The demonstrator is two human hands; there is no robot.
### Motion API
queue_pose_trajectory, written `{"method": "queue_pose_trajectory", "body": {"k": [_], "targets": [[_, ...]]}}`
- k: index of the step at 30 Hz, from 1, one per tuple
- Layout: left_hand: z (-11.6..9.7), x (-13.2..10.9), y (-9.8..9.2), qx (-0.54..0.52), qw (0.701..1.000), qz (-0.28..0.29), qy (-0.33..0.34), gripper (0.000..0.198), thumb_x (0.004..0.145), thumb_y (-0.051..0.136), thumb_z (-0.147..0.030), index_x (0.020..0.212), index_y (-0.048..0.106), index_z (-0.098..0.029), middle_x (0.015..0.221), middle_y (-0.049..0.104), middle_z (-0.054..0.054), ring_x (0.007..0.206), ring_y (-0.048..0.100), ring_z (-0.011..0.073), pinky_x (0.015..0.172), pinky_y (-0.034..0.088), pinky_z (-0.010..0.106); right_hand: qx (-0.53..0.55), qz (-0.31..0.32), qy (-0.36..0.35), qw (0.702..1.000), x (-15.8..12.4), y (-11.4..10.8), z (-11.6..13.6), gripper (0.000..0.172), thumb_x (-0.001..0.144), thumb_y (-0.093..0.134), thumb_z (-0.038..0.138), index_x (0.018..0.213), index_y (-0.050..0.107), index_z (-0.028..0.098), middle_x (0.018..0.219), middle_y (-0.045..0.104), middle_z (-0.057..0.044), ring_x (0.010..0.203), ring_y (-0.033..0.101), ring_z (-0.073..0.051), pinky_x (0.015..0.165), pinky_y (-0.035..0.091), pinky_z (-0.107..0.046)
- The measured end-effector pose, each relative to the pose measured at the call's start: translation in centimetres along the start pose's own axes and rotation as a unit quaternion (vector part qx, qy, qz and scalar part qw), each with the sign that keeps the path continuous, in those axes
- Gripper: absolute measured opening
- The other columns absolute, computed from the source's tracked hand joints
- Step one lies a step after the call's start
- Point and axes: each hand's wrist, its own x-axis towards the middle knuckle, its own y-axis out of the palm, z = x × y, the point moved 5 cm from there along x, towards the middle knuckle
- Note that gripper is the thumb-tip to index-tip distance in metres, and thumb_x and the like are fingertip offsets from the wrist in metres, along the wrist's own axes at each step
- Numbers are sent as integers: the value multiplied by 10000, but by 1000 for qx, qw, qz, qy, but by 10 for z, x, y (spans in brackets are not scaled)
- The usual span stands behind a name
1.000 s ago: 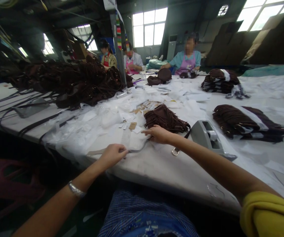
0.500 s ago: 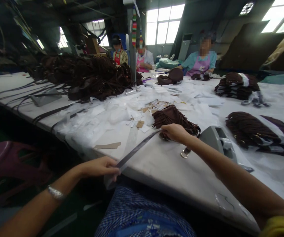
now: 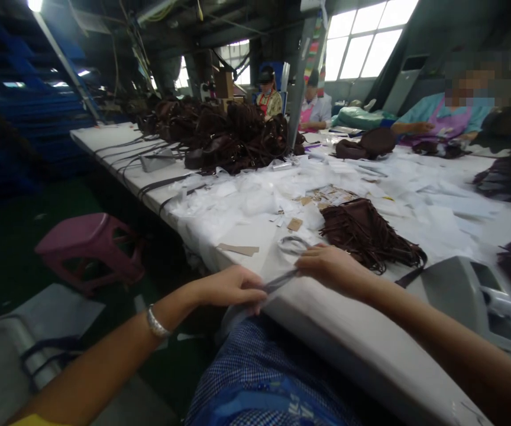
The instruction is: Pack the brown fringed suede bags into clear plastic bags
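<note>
My left hand (image 3: 233,287) pinches one end of a thin dark strap (image 3: 281,280) at the near edge of the white table (image 3: 353,331). My right hand (image 3: 329,265) is closed on the same strap a short way along it, with a loop of strap (image 3: 294,244) lying just beyond the fingers. The strap leads toward a brown fringed bag (image 3: 364,232) that lies flat on the table right behind my right hand. A silver bracelet (image 3: 157,323) is on my left wrist.
A grey tape dispenser (image 3: 472,296) stands at the right. A big heap of brown bags (image 3: 224,133) and loose straps fills the far left; white paper scraps litter the middle. Three people sit at the far side. A purple stool (image 3: 89,242) stands on the floor, left.
My hands have come closer together along the strap, the stretched length now short and part looped on the table. The camera has swung left, showing the stool and floor.
</note>
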Motion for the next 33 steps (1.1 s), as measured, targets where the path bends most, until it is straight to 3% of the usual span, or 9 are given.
{"method": "queue_pose_trajectory", "body": {"k": [3,6,10,15,17,22,26,29,33], "targets": [[25,-10,-3,-37,999,-7,-30,413,882,551,-542,782,677,-161,729,725,51,663,665,155,660,500,241,-53,-11,50,997,-17,-5,-24,223,966,496,282,817,651,223,832,706,-64,808,653,-208,860,420,-354],[33,-8,-3,-39,998,-20,-40,411,863,576,-554,787,674,-162,719,718,47,650,659,152,639,498,237,-30,13,59,998,-20,-1,-20,205,968,466,273,872,644,235,835,708,-60,797,665,-203,859,434,-341],[18,0,-3,-8,1000,-25,-11,388,870,575,-526,786,684,-163,733,720,41,655,653,150,634,490,235,10,54,110,992,-15,2,-13,254,951,456,232,1141,619,276,763,710,-31,669,663,-184,598,406,-265],[-2,7,-7,-12,997,-69,19,381,862,579,-520,774,693,-168,693,705,35,644,647,153,622,480,234,-56,67,104,991,-9,-6,-11,305,811,517,46,962,680,254,805,727,-22,680,654,-165,570,357,-244],[-7,12,-7,-8,997,-78,29,389,878,556,-515,773,685,-163,696,699,35,639,640,148,617,475,232,-44,66,76,994,-5,-7,-4,357,812,510,34,1023,685,263,834,736,-14,711,660,-164,600,375,-238],[-17,29,-5,41,991,-119,44,406,873,551,-520,740,659,-152,641,662,26,595,611,139,598,461,235,46,35,43,997,3,-10,19,501,932,540,268,1428,465,270,1101,729,-75,918,681,-221,742,445,-269],[-30,35,-6,27,992,-111,49,414,867,552,-540,785,654,-147,715,692,42,583,605,128,582,456,231,122,60,48,990,9,-13,28,376,933,564,352,1287,598,230,1007,747,-67,847,683,-208,681,436,-249],[-28,30,-12,-17,997,-70,42,405,866,570,-537,850,672,-145,802,728,66,692,661,155,674,494,253,43,56,94,993,7,-28,-1,208,934,548,277,1079,689,226,830,735,-37,725,653,-175,618,388,-239],[3,14,-21,-15,1000,23,0,335,849,637,-482,825,721,-159,838,745,61,809,675,164,771,494,246,-157,-42,222,961,-15,-64,-79,218,942,524,321,962,709,207,832,716,-77,770,628,-214,700,399,-303]]}}
